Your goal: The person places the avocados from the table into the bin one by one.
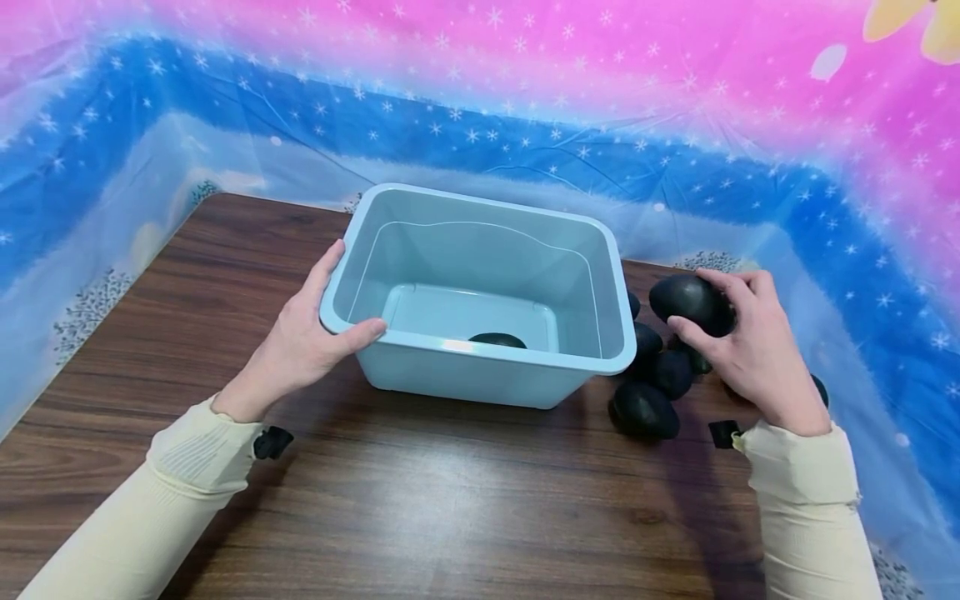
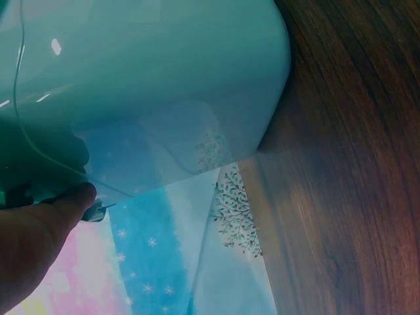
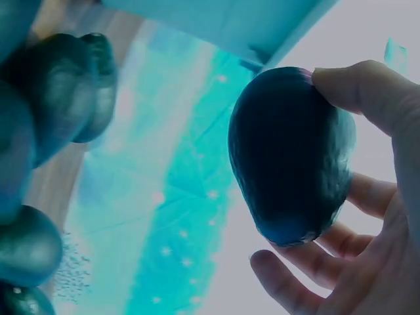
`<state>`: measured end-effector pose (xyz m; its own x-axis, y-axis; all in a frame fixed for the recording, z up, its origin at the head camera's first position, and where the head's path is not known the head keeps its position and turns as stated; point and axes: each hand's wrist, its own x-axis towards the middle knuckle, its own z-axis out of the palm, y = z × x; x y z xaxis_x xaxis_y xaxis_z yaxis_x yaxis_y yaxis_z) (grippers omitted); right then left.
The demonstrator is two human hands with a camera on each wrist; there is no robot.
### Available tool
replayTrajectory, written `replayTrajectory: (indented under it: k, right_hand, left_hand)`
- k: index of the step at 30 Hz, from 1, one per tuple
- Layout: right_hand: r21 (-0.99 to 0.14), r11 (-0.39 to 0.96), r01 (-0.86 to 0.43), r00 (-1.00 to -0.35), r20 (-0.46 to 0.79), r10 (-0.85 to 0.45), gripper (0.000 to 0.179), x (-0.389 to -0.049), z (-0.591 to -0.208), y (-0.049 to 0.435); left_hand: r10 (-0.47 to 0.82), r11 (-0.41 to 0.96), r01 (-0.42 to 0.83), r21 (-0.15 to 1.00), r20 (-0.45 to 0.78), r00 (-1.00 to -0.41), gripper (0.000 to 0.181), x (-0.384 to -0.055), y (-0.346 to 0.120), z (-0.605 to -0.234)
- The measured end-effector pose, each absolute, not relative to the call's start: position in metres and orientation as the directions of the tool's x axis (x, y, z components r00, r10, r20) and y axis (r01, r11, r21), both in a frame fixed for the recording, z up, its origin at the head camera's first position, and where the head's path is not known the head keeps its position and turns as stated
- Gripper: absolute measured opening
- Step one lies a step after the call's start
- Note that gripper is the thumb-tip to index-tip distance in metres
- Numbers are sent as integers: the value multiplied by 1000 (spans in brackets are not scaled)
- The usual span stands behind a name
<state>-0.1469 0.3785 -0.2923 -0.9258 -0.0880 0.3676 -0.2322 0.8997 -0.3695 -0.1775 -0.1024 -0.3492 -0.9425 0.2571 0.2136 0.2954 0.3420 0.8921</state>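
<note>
A light blue-grey plastic tub [image 1: 480,367] stands on the table with one dark avocado [image 1: 498,340] visible on its floor. At the tub's left front corner, my left hand [image 1: 300,342] grips the rim, thumb over the edge and fingers along the outer side. My right hand [image 1: 757,342] holds another dark avocado [image 3: 292,157] between thumb and fingers, raised above the pile to the right of the tub. Several more avocados [image 1: 645,410] lie heaped there, some partly hidden behind the tub and the right hand.
The brown wood-grain table [image 1: 420,508] carries everything. A pink and blue patterned cloth [image 1: 480,117] hangs round its back and sides. Small black devices sit at both wrists, by the cream sleeves [image 1: 806,500].
</note>
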Motion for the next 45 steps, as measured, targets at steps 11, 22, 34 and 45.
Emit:
replayTrajectory:
  k: [11,22,34,45]
  right_hand:
    - [-369,869,-330,-862,492,-119,67,-141,-271,359]
    - [-329,860,-391,-834,522,-179,67,-138,-255,337]
    - [-273,817,-507,-803,493,-334,65,-130,-251,302]
    - [-255,795,-550,-799,438,-412,64,-132,-257,290]
  left_hand:
    - [261,337,294,894,211,-942,94,-177,-104,-349]
    - [252,356,279,892,196,-948,92,-176,-102,-349]
    - [247,370,272,888,189,-951,92,-175,-103,-348]
    - [251,360,274,892,190,-949,93,-176,-104,-347]
